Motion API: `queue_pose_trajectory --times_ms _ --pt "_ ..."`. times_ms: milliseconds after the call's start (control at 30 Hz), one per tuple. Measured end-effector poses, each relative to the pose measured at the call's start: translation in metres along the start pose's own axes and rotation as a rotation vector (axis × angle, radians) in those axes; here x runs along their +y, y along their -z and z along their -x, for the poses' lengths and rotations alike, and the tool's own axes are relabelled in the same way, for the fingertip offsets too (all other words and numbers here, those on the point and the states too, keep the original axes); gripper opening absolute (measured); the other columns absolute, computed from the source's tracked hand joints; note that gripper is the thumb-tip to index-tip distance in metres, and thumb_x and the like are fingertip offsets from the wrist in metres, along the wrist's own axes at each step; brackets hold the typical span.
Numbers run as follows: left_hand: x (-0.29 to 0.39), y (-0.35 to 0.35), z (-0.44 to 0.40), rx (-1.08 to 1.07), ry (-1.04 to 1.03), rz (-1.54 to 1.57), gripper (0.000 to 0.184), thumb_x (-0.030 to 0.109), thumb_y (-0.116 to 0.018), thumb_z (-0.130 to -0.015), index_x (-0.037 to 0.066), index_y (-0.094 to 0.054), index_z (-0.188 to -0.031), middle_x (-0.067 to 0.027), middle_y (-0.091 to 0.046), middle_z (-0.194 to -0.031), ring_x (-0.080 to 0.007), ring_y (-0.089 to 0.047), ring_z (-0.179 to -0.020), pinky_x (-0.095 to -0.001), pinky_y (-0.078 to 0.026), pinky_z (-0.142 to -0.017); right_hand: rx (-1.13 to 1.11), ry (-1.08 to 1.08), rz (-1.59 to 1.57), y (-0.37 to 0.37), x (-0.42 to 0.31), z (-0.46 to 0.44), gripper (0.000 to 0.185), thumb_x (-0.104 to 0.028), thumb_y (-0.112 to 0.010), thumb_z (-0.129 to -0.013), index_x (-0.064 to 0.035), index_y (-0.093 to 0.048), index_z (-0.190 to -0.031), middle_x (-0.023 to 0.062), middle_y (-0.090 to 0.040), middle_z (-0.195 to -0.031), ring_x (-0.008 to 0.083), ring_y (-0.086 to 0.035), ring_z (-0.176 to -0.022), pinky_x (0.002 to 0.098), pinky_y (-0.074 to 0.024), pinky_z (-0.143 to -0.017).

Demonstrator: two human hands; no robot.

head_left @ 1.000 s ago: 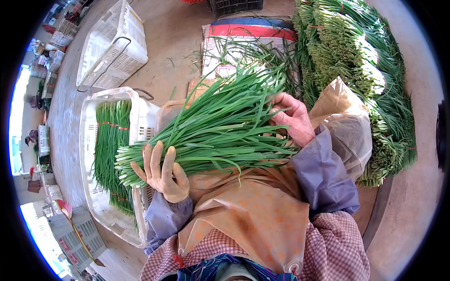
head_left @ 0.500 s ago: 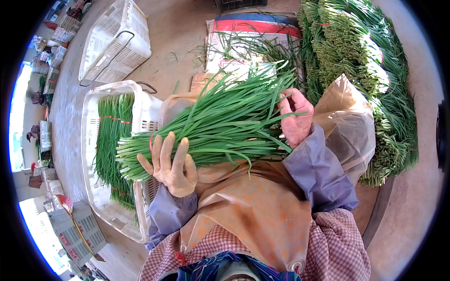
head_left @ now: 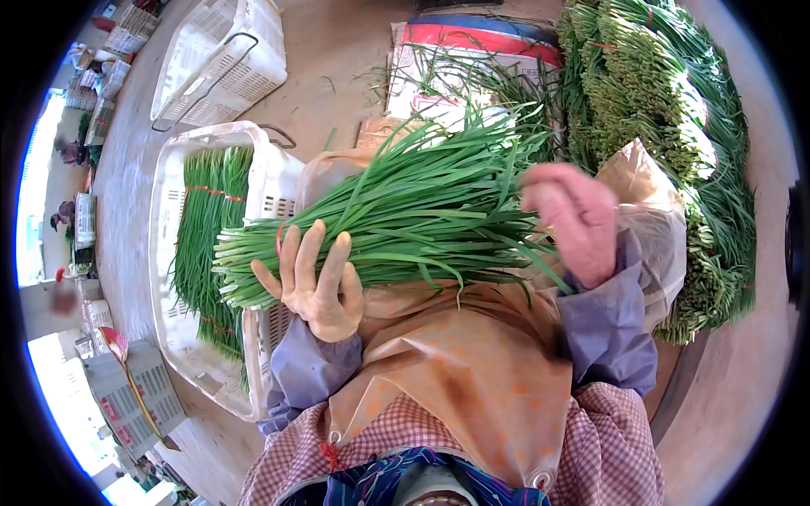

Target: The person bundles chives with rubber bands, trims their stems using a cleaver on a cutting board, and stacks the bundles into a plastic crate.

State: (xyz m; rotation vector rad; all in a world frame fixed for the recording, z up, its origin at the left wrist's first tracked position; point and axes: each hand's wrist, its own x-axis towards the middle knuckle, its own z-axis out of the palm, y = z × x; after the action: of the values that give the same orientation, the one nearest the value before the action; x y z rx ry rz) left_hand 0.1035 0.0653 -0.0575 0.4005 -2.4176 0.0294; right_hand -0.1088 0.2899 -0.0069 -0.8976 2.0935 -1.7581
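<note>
A bunch of long green garlic chives (head_left: 422,215) lies across my lap, its pale cut ends to the left and leaf tips to the right. A red band circles it near the cut ends. My left hand (head_left: 322,287), which looks gloved, rests against the bunch's near side by the band, fingers stretched and spread. My right hand (head_left: 578,221) is just right of the leaf tips, bent at the fingers and blurred by motion. Whether it holds a leaf cannot be made out. A brown apron (head_left: 456,363) covers my lap below the bunch.
On the left, a white crate (head_left: 160,278) holds banded chive bundles (head_left: 211,211). Another white crate (head_left: 224,67) stands beyond it. Loose leaves lie on printed sacking (head_left: 426,67) ahead. A tall chive pile (head_left: 650,93) stands at the right. A grey crate (head_left: 139,405) sits lower left.
My right hand has pulled away from the leaf tips to the right and blurs with the motion. My left hand keeps its place on the bunch. The whole view has shifted slightly.
</note>
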Motion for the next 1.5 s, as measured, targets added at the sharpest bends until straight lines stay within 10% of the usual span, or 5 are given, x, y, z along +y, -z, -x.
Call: queue_pose_trajectory --times_ms 533,867,1167,1333,1500 --pt "-0.003 0.005 0.006 -0.025 0.039 0.036 0.035 0.011 -0.057 -0.082 0.019 -0.071 -0.113 -0.0070 -0.064 -0.128 -0.0324 -0.053 -0.127 -0.0528 -0.005 -0.120 0.487 0.154 0.481 0.013 0.042 0.003 0.014 0.001 -0.061 -0.091 0.0000 -0.064 -0.105 0.0103 -0.066 -0.085 0.0151 -0.061 -0.074 0.0281 -0.0496 -0.065" --pt "0.007 0.021 0.018 -0.116 -0.047 0.071 0.032 0.007 -0.066 -0.076 0.026 -0.074 -0.101 0.0018 -0.067 -0.120 -0.0272 -0.053 -0.127 -0.0531 -0.004 -0.121 -0.477 0.043 0.957 -0.056 0.081 0.029 0.061 -0.014 -0.074 -0.070 -0.0104 -0.056 -0.128 0.0099 -0.062 -0.078 0.0290 -0.065 -0.078 0.0411 -0.0522 -0.069" --pt "0.002 0.033 0.013 -0.291 -0.137 0.254 0.038 0.015 -0.066 -0.076 0.029 -0.073 -0.110 0.0077 -0.068 -0.122 -0.0267 -0.048 -0.135 -0.0609 0.016 -0.114 0.408 0.073 0.665 0.049 0.058 -0.012 0.026 -0.006 -0.067 -0.085 -0.0007 -0.066 -0.111 0.0144 -0.068 -0.091 0.0231 -0.066 -0.082 0.0344 -0.0539 -0.073" --pt "0.005 0.041 0.005 -0.252 -0.331 0.614 0.031 0.019 -0.079 -0.072 0.014 -0.072 -0.102 -0.0042 -0.070 -0.110 -0.0266 -0.064 -0.115 -0.0533 -0.040 -0.106 -0.357 0.602 0.674 -0.057 -0.039 -0.020 0.068 -0.028 -0.079 -0.076 -0.0051 -0.052 -0.135 0.0183 -0.055 -0.129 0.0355 -0.052 -0.121 0.0507 -0.0334 -0.108" --pt "-0.016 0.070 0.041 -0.162 -0.017 0.741 0.027 -0.001 -0.065 -0.076 0.005 -0.068 -0.102 -0.0133 -0.070 -0.102 -0.0289 -0.068 -0.099 -0.0438 -0.052 -0.090 -0.633 0.414 0.590 -0.129 0.022 -0.021 0.107 -0.044 -0.087 -0.060 -0.0066 -0.035 -0.147 0.0189 -0.048 -0.133 0.0367 -0.043 -0.128 0.0530 -0.0240 -0.113"
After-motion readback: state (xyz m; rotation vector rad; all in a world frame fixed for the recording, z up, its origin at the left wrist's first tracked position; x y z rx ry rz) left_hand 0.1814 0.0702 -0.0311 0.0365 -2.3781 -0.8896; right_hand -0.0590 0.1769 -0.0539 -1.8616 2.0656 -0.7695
